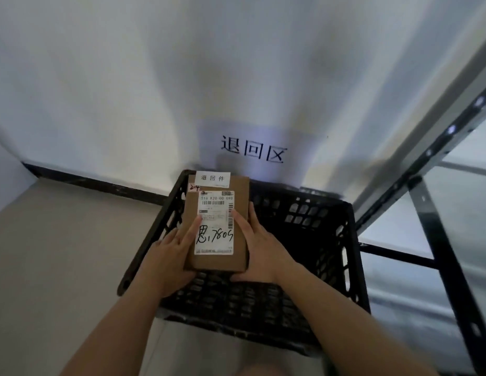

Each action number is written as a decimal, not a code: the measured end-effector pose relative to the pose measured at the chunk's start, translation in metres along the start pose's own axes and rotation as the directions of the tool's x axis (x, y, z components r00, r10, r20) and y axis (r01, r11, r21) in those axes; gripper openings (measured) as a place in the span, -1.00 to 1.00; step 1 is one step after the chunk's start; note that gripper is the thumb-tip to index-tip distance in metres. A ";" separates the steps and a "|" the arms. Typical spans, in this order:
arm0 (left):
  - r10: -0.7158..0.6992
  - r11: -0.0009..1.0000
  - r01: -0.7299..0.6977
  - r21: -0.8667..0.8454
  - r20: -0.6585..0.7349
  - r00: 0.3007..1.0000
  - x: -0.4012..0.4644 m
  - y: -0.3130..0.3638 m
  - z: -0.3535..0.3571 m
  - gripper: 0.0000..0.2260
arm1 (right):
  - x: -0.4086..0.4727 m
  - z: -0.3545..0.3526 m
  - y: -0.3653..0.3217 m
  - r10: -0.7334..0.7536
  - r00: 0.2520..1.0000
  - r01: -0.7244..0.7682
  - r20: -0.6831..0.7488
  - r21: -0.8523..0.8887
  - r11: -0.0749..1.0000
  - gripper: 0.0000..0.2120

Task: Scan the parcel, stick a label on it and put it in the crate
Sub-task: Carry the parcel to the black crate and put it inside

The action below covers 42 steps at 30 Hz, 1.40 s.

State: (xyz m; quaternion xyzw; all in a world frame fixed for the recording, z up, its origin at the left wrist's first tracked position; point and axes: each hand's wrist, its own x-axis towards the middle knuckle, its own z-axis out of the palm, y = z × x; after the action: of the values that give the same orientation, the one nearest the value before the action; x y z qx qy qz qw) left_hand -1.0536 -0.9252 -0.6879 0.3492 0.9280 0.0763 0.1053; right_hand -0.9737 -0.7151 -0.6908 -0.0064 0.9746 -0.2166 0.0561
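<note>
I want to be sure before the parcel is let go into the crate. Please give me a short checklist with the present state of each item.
1. Both hands hold the parcel: left hand on its left edge, right hand on its right. Ok.
2. Return label stuck at the top edge: ok.
3. Shipping label faces up, readable: ok.
4. Parcel is over the black crate, inside its rim: ok.
5. Crate floor free beneath: cannot tell, parcel hides part.
6. Scan done: cannot tell.

shelving frame point(440, 240) cropped right, label point(214, 222) print blurred
</note>
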 end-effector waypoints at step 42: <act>-0.156 0.965 -0.026 0.262 0.646 0.747 0.073 0.013 0.124 0.04 | -0.001 0.129 0.082 0.369 0.804 -0.434 0.467 0.037 0.900 0.00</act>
State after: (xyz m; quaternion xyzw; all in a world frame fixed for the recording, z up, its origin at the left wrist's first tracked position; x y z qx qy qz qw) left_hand -1.0679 -0.8590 -0.8151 0.3312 0.8439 -0.1756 0.3839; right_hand -0.9572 -0.6951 -0.8413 0.1545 0.8961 -0.2610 0.3242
